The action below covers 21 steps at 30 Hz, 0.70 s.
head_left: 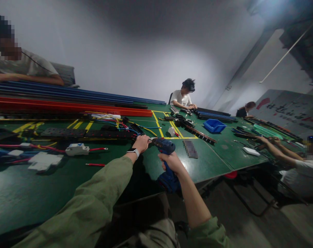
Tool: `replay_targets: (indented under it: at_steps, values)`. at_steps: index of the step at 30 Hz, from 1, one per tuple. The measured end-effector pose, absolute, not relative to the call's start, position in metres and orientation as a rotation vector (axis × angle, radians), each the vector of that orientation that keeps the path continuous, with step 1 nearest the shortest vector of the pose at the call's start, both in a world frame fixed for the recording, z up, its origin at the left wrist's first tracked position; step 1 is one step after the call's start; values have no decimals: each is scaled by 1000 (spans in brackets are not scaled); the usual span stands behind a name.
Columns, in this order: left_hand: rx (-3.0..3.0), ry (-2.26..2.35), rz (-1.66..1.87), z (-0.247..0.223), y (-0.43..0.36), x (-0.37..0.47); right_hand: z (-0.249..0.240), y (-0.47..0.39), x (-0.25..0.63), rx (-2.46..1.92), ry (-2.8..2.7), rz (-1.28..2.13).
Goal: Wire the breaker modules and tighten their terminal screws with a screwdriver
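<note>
Cordless drill [167,147] with a dark blue, pistol-shaped body is pointing leftward near the centre of the frame, the right hand [174,162] gripping its handle. The left hand [142,143] is curling just beside the drill's nose, near the right end of a long black socket strip [104,133] that is lying on the green table [210,168]; what its fingers are pinching, if anything, I cannot tell. Working well here probably means keeping the drill straight, squeezing the trigger gently, steadying the strip flat and keeping the left fingertips clear of the turning tip.
</note>
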<state>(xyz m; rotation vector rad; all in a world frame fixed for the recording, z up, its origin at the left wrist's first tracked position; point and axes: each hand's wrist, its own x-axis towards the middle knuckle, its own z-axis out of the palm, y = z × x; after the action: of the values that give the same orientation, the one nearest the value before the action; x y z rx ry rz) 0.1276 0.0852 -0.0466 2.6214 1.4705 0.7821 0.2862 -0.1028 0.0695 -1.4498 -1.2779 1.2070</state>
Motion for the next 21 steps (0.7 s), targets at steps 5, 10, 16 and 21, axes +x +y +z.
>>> replay_targets:
  at_steps: [5, 10, 16, 21]
  values:
    - [2634, 1468, 783, -48, 87, 128, 69, -102, 287, -1444, -1264, 1217]
    - [2617, 1483, 785, -49, 87, 129, 65, -100, 288, -1450, -1269, 1208]
    - [2625, 1468, 772, -47, 86, 129, 69, -101, 288, -1478, -1290, 1213]
    - [2615, 1474, 794, -47, 86, 129, 72, -103, 288, -1497, -1259, 1236]
